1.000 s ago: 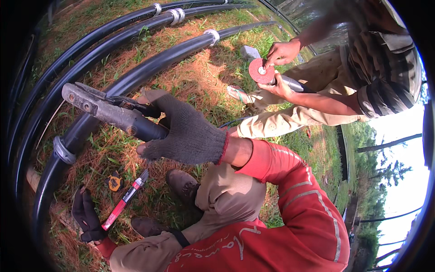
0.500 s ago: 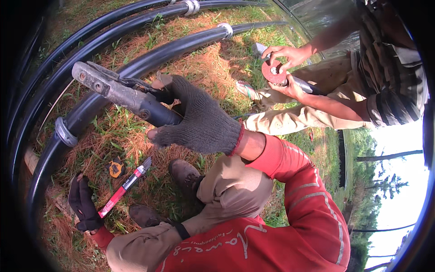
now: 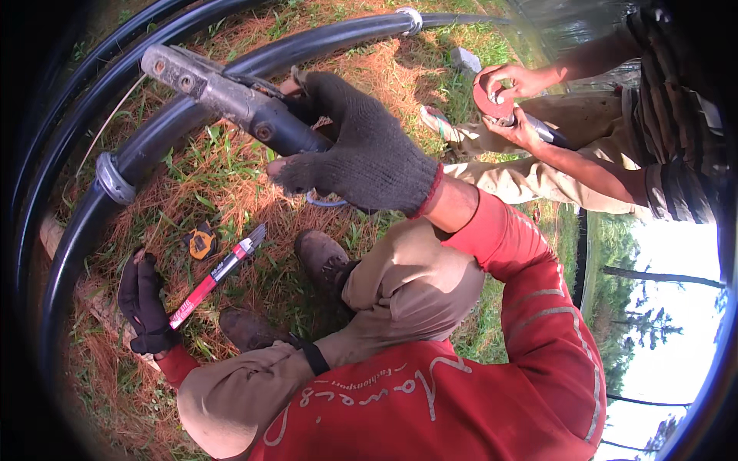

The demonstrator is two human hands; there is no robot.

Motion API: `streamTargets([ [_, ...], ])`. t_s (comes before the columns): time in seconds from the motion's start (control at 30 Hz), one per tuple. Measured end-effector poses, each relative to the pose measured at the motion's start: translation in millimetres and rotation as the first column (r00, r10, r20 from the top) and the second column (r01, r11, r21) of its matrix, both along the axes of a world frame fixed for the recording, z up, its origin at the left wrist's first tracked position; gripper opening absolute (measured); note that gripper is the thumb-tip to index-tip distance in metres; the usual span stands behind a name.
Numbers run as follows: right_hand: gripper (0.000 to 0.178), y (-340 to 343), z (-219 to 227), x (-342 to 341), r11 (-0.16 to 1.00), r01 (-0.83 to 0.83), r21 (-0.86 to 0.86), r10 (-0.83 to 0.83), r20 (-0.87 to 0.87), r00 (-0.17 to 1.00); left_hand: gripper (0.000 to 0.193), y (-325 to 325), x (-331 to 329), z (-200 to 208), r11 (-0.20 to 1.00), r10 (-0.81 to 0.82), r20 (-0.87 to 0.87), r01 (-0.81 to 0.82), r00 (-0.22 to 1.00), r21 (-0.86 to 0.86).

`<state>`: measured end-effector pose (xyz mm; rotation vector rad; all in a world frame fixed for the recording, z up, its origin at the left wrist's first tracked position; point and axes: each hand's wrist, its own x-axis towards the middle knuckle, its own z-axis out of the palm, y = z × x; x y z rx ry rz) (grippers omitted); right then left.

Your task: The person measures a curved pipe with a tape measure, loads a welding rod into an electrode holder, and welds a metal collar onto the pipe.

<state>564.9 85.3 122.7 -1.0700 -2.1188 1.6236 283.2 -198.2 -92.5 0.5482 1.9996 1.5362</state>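
My right hand (image 3: 369, 146), in a grey knit glove with bare fingertips, is wrapped round the black handle of a welding electrode holder (image 3: 219, 96). Its worn metal head points up and left, with a lever along the top. Low at the left, my left hand (image 3: 144, 303) wears a dark glove. The fingers are drawn together, and anything between them is too small to make out. Beside it in the grass lies a red and white pack of welding rods (image 3: 219, 276), the grey rod ends showing. Next to that is a yellow and black tape measure (image 3: 201, 241).
Thick black pipes (image 3: 177, 123) with metal collars (image 3: 114, 178) curve across the left and top. At the right, a co-worker's hands (image 3: 523, 107) hold a red disc (image 3: 492, 97) against a grinder. A grey block (image 3: 465, 60) sits near the co-worker's foot.
My right hand and the electrode holder appear slightly farther right and up. The view has shifted too. The co-worker's hands still hold the red disc on the grinder.
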Motion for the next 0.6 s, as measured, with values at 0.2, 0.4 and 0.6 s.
streamTargets([
  [0.2, 0.091, 12.8, -32.6, 16.3, 0.968, -0.046, 0.248, 0.039, 0.033, 0.999, 0.034, 0.3, -10.9, -19.1, 1.0, -0.013, 0.034, 0.013, 0.999, -0.009],
  [0.4, 0.087, -6.5, -21.1, 4.4, 0.993, 0.029, 0.11, -0.034, 0.04, 0.999, 0.035, -5.6, -0.4, 3.3, 0.999, 0.032, 0.039, -0.032, 0.999, -0.007],
  [0.6, 0.085, -2.6, -11.4, 1.2, 0.992, -0.006, 0.124, 0.001, 0.043, 0.999, 0.037, -9.7, 2.3, -4.0, 0.997, 0.074, 0.067, -0.075, 0.995, 0.021],
])
